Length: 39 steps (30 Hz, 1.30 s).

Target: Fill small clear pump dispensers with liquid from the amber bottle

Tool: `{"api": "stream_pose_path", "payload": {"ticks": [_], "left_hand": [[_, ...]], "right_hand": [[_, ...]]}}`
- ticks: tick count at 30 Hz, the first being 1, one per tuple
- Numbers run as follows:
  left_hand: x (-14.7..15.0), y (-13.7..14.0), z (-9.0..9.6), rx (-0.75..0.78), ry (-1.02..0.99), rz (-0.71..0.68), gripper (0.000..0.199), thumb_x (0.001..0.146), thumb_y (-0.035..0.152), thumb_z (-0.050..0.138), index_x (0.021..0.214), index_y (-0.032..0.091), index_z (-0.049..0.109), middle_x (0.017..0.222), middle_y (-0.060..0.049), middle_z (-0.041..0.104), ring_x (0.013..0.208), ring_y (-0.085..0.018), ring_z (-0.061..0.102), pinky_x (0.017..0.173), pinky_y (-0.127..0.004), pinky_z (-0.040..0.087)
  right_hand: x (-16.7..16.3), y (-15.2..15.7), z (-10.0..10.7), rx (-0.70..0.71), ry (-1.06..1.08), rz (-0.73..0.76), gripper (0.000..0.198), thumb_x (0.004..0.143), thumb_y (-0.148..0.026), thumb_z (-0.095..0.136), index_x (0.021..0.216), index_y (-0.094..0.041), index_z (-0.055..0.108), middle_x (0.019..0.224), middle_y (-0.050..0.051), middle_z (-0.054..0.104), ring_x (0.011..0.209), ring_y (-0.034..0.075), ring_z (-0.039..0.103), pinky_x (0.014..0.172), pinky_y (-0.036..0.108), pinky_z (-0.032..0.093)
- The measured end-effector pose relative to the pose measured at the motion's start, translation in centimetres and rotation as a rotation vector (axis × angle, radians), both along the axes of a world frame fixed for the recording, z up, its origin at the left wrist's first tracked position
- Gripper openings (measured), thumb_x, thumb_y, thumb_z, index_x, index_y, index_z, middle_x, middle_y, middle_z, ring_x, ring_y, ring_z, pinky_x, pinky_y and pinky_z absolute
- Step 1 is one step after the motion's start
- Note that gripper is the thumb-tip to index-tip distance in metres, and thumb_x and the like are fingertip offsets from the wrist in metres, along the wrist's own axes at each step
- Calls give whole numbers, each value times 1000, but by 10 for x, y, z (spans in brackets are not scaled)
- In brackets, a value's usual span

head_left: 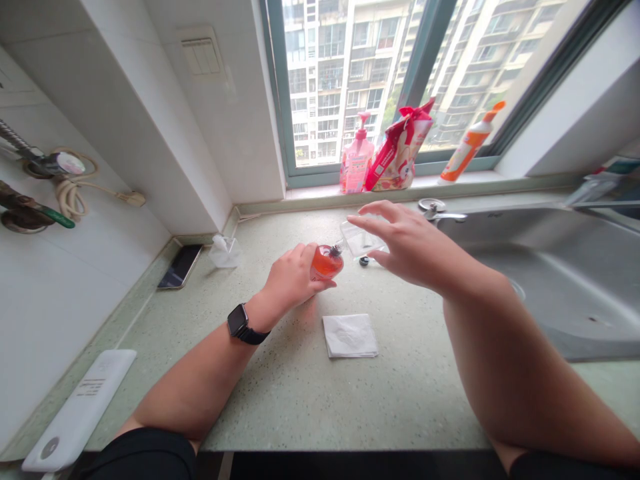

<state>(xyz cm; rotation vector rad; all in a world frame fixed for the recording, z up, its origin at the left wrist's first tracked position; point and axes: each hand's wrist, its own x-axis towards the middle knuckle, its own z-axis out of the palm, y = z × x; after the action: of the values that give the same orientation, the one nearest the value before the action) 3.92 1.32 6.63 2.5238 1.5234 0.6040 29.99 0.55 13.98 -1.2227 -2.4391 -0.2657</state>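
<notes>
My left hand (295, 273), a dark watch on its wrist, is closed around a bottle of orange-red liquid (326, 264). The bottle is tilted, its dark neck pointing up and right. The mouth of a clear, square-sided plastic bottle (359, 240) meets or nearly meets that neck; whether they touch is unclear. My right hand (400, 240) holds the clear bottle between thumb and fingers. Just below it on the counter lies a small black cap (364, 261). Nearer to me, a folded white tissue (351, 335) lies flat.
A small clear container (225, 252) and a phone (181, 267) are at left on the counter (400, 400). A long white device (80, 410) lies front left. The steel sink (550, 267) is at right. A pink pump bottle (357, 157), a red-white bag (403, 153) and an orange-white bottle (470, 150) line the sill.
</notes>
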Motion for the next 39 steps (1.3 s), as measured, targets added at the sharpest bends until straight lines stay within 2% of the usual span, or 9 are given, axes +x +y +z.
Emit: {"api": "stream_pose_path", "payload": {"ticks": [9, 39], "left_hand": [[1, 0, 1, -10, 15, 2, 73, 85, 57, 92, 139, 23, 56, 126, -10, 74, 111, -31, 72, 92, -41, 56], [1, 0, 1, -4, 9, -2, 70, 86, 57, 90, 138, 24, 56, 125, -9, 73, 111, -31, 72, 93, -42, 57]], "right_hand": [[-2, -2, 1, -10, 13, -13, 60, 92, -13, 65, 150, -26, 65, 145, 15, 67, 130, 34, 66, 111, 54, 56], [-1, -1, -3, 4, 72, 22, 65, 89, -12, 65, 150, -33, 63, 142, 13, 62, 131, 35, 66, 114, 56, 58]]}}
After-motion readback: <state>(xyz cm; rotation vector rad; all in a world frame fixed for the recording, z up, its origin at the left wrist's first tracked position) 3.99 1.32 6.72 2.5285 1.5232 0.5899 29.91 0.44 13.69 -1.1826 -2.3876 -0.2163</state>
